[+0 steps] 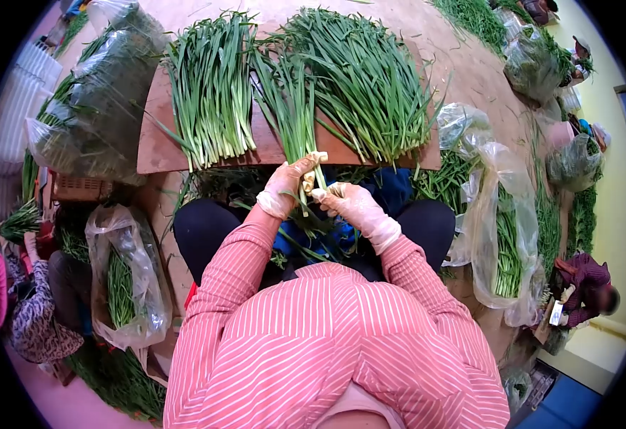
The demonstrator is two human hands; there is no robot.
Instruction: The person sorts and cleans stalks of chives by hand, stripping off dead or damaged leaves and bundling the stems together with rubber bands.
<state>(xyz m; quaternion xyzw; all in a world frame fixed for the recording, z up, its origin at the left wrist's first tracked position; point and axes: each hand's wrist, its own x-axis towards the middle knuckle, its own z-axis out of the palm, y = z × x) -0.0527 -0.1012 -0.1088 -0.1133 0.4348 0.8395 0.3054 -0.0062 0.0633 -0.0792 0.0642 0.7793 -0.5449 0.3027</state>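
Both hands wear thin pale gloves, stained brown at the fingers. My left hand (289,184) is wrapped round the pale stem ends of a small bunch of long green stalks (295,104), whose leaves lie on the brown board (270,152). Close beside it, my right hand (349,202) pinches the lower end of a pale stem at the bunch's right side. A larger pile of green stalks (374,86) lies on the board to the right, and another pile (211,93) lies to the left.
Clear plastic bags of green stalks stand at the left (128,275), upper left (106,93) and right (502,229). A person in a patterned top (38,322) sits at the far left. Another person in a dark red top (588,286) is at the far right.
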